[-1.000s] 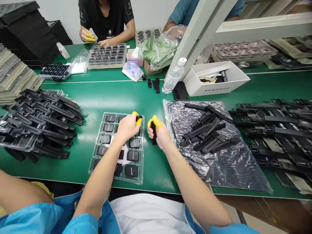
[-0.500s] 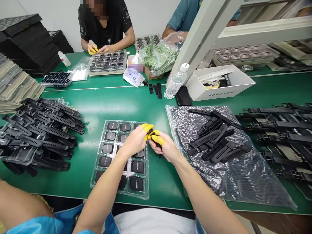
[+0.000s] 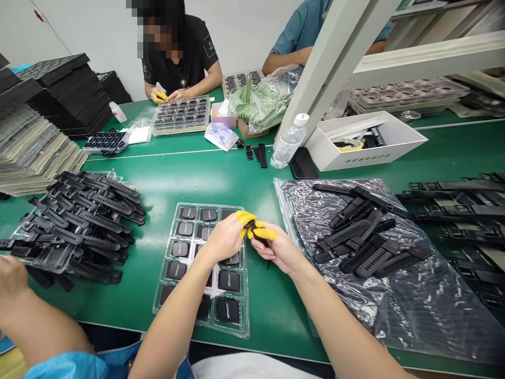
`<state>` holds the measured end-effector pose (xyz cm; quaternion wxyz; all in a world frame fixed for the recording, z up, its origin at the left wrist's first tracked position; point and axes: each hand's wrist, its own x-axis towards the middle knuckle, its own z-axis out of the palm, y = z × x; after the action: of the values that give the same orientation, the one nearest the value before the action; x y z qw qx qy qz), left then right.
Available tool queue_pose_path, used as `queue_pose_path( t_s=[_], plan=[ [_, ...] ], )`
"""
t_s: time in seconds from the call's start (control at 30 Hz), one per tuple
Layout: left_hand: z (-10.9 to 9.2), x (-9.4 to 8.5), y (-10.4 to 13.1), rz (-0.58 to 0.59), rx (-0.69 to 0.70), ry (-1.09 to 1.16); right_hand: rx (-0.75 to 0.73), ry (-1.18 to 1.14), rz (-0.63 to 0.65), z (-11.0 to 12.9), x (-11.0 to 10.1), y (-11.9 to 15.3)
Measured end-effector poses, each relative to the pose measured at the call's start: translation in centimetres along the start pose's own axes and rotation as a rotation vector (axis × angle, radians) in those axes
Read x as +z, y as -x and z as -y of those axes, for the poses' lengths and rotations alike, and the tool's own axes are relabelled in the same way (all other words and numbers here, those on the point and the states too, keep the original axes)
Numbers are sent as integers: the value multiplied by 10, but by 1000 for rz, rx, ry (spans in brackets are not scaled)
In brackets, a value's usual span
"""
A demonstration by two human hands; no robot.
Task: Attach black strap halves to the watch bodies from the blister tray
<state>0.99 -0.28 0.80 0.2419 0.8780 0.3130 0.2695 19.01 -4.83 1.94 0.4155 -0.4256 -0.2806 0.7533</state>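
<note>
My left hand (image 3: 225,238) and my right hand (image 3: 279,248), both with yellow finger covers, meet above the right edge of a clear plastic tray (image 3: 245,310). A small black watch part (image 3: 250,225) is pinched between the fingertips of both hands; most of it is hidden. A dark end sticks out below my right fingers. The tray's compartments hold square black watch faces (image 3: 229,280) with pale lettering, some covered by my left arm. To the right of my hands, loose black watch straps (image 3: 365,226) lie on a plastic bag (image 3: 398,300).
Black straps with watches (image 3: 90,210) are heaped at left; more straps (image 3: 457,210) lie far right. A water bottle (image 3: 290,141), phone (image 3: 303,163) and white box (image 3: 366,155) stand beyond the bag, near a slanted post (image 3: 323,73). A co-worker (image 3: 183,68) sits opposite; another person's arm (image 3: 39,316) shows lower left.
The camera view has shifted, so the table appears lower and slightly to the right. My hands keep the same grip on the black part. The neighbour's hand has come into view at left.
</note>
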Motion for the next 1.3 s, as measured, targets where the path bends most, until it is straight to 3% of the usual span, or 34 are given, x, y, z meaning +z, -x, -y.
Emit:
queue_pose_path(
  t_s=[0.27,0.5,0.8,1.07,1.2,1.3],
  plan=[
    [7,8,-2,-6,30,-54,-125,-34,-98,0,-1,-4],
    [15,10,-3,-33,66,-57,-124,-60,-76,2,1,-5],
    [-1,-6,0,92,-1,19,-100,39,-81,6,0,-4],
    [0,-1,-1,145,-33,-234,-52,164,-104,7,2,-4],
    [-2,-3,-1,127,-42,-114,-52,129,-78,5,-1,-4],
    [-2,-4,-3,48,-80,61,-97,46,-82,3,-3,-6]
  ],
)
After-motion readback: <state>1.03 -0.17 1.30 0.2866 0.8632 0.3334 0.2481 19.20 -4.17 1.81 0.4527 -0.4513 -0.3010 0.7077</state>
